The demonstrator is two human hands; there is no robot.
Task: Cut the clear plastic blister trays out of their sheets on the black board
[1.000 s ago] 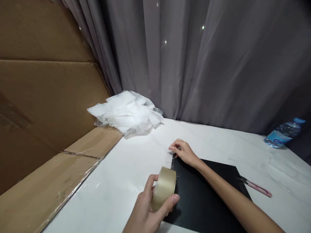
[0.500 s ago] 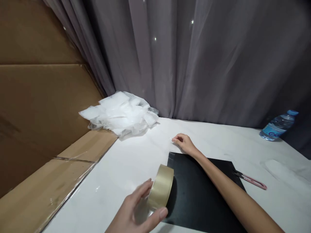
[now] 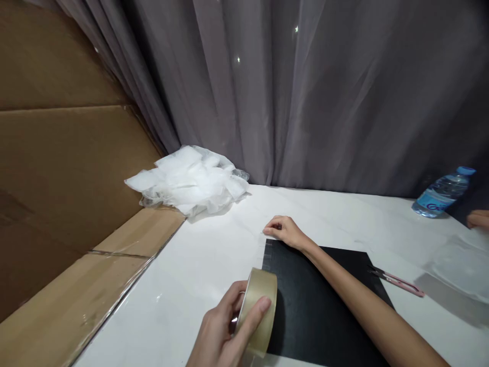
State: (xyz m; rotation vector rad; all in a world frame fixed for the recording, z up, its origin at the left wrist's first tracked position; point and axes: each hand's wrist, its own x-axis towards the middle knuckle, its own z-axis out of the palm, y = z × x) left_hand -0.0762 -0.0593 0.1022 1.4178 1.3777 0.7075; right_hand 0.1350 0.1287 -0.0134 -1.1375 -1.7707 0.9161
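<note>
My left hand (image 3: 233, 326) is wrapped round a roll of clear packing tape (image 3: 262, 311), thumb on its outer face and fingers in the core. The roll is upright at the left edge of a flat black sheet (image 3: 317, 306). Just past the sheet's far left corner, my right hand (image 3: 282, 230) is pinched on the tape's end. A faint see-through strip of tape (image 3: 268, 248) shows over that corner, between the roll and the pinch. My right forearm crosses above the sheet.
A pink-handled cutting tool (image 3: 401, 283) lies across the sheet's right edge. Another person's hand (image 3: 479, 219) is beside a clear plastic bag (image 3: 464, 265) at right. A water bottle (image 3: 443, 193), white plastic packaging (image 3: 191, 181) and a cardboard box (image 3: 76, 153) stand around the white table (image 3: 183, 270).
My left thumb has closed onto the tape roll, which has shifted slightly right. My right hand has moved a little left and nearer. Another person's hand has appeared at right, and the plastic bag is raised.
</note>
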